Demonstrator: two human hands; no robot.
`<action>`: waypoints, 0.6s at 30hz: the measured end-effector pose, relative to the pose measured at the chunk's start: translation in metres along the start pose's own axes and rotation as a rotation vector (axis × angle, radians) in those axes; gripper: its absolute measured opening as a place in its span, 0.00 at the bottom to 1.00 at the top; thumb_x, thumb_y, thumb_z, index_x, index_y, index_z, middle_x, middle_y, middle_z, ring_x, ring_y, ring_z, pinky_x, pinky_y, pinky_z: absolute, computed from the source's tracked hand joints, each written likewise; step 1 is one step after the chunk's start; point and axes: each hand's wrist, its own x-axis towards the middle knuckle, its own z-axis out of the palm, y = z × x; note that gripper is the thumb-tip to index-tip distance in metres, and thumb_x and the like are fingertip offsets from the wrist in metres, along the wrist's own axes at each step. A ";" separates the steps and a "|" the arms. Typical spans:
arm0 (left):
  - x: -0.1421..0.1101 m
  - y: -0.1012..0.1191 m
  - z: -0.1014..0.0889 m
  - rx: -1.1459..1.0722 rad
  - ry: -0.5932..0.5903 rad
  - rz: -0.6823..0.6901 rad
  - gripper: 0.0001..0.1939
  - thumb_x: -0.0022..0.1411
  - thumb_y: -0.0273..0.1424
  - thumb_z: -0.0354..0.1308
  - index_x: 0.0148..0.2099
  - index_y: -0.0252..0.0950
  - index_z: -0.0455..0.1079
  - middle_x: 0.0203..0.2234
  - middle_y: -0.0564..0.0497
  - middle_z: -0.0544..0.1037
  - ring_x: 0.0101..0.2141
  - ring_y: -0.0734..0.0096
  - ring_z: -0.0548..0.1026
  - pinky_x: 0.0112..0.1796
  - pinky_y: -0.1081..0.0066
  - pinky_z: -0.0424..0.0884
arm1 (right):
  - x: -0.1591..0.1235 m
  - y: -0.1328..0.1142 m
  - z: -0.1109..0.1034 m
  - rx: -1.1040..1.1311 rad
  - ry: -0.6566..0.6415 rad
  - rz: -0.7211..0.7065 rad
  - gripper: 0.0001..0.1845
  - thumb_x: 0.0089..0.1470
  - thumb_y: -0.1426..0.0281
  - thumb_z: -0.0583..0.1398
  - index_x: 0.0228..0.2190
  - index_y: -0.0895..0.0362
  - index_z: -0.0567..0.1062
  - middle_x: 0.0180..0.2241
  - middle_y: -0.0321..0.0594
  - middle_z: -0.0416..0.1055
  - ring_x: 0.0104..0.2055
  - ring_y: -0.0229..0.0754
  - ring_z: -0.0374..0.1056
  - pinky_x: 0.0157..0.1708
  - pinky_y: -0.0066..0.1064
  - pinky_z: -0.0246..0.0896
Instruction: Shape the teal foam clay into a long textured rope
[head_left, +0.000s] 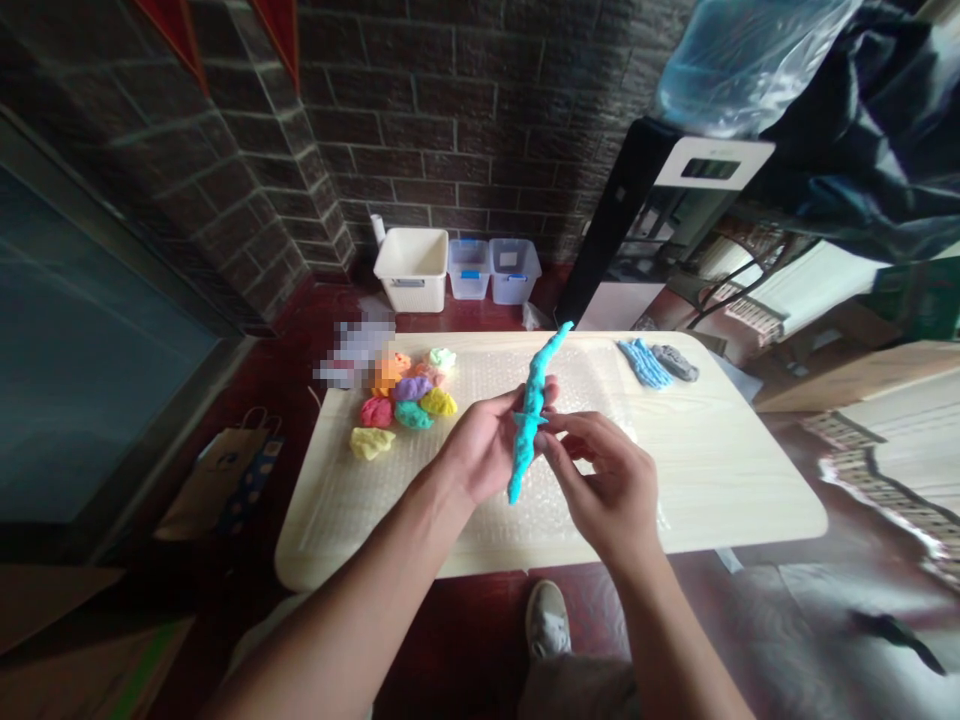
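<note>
A long turquoise modelling-clay figure [535, 385] with tapered ends and small points sticking out at its middle lies across the palm of my left hand [491, 445]. The fingers of that hand curl up behind it, supporting it above the table. My right hand [604, 465] pinches the figure's middle from the right side with thumb and forefinger. Left of my hands, several clay lumps sit in a cluster, among them a purple lump [412, 389], a green lump [414, 415], a red lump [376, 412] and a pale yellow lump [372, 443].
Bubble wrap [345, 510] covers much of the pale table [739, 480]. Blue striped cloth [645, 364] and a grey bundle [676, 362] lie at its far right. Behind it stand a cream bin [414, 290], two clear boxes and a water dispenser [626, 215]. Paper bags rest on the floor at left.
</note>
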 end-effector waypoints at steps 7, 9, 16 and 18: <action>0.005 -0.006 -0.006 -0.036 -0.078 -0.071 0.17 0.75 0.25 0.47 0.51 0.26 0.77 0.30 0.46 0.83 0.24 0.75 0.79 0.27 0.77 0.75 | 0.000 0.001 0.004 -0.026 0.040 -0.019 0.04 0.62 0.72 0.65 0.39 0.54 0.82 0.33 0.38 0.78 0.30 0.38 0.73 0.31 0.32 0.71; 0.006 -0.008 -0.008 -0.016 -0.082 -0.062 0.17 0.75 0.24 0.47 0.51 0.27 0.78 0.31 0.46 0.84 0.26 0.75 0.80 0.28 0.78 0.75 | 0.000 0.002 0.004 -0.006 0.032 0.006 0.03 0.62 0.71 0.65 0.38 0.54 0.81 0.33 0.38 0.78 0.30 0.38 0.73 0.31 0.32 0.71; 0.008 -0.011 -0.009 0.070 -0.058 0.002 0.15 0.75 0.26 0.50 0.48 0.27 0.79 0.30 0.47 0.83 0.26 0.77 0.79 0.28 0.80 0.73 | -0.001 0.003 0.003 0.001 0.042 0.012 0.04 0.61 0.71 0.65 0.39 0.55 0.80 0.34 0.39 0.77 0.30 0.38 0.73 0.31 0.33 0.71; 0.008 -0.011 -0.007 0.090 -0.042 0.038 0.16 0.75 0.26 0.50 0.47 0.27 0.79 0.30 0.47 0.83 0.26 0.78 0.78 0.29 0.79 0.73 | 0.000 0.001 0.002 -0.028 0.047 -0.009 0.06 0.62 0.71 0.65 0.41 0.55 0.81 0.36 0.39 0.78 0.30 0.37 0.73 0.31 0.32 0.71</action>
